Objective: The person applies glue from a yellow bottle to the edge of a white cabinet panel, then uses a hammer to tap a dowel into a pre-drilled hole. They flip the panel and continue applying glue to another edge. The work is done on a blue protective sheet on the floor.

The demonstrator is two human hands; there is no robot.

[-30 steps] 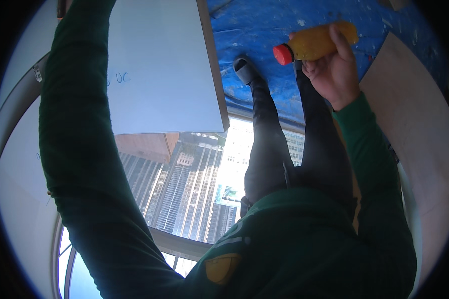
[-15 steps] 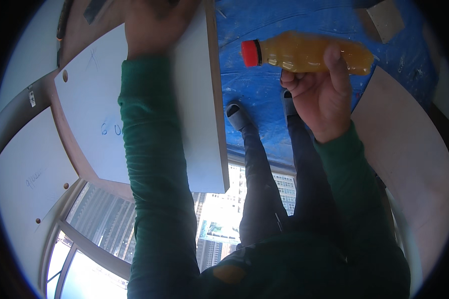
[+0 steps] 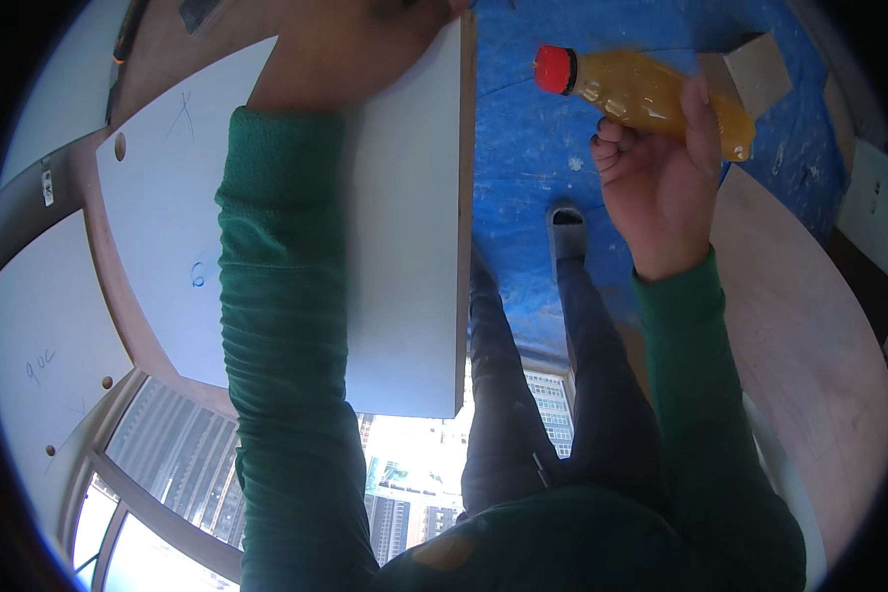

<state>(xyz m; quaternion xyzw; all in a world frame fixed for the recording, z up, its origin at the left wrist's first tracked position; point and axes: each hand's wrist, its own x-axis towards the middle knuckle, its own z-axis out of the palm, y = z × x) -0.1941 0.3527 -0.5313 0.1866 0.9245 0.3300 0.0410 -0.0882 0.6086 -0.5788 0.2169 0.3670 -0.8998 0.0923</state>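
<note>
A clear plastic bottle (image 3: 631,91) of orange-yellow liquid with a red cap lies tilted across my right hand (image 3: 661,192), cap end to the left. My right thumb is over the near side and the fingers curl beneath, gripping it. At the top edge, my left hand (image 3: 360,54) is over the white board (image 3: 405,247), near its upper end. The left fingers are mostly cut off by the frame, and a dark bit shows beside them, too little to name.
Blue sheeting (image 3: 523,148) covers the floor around my slippered foot (image 3: 566,229). A small block (image 3: 760,74) sits beyond the bottle, and a curved wooden panel (image 3: 799,345) stands at right. More marked white panels (image 3: 54,365) are at left; a window (image 3: 168,454) shows buildings below.
My right hand has shifted slightly right, and the bottle has tilted, its base end lower. My left hand has moved a little right along the top; the view itself has shifted too.
</note>
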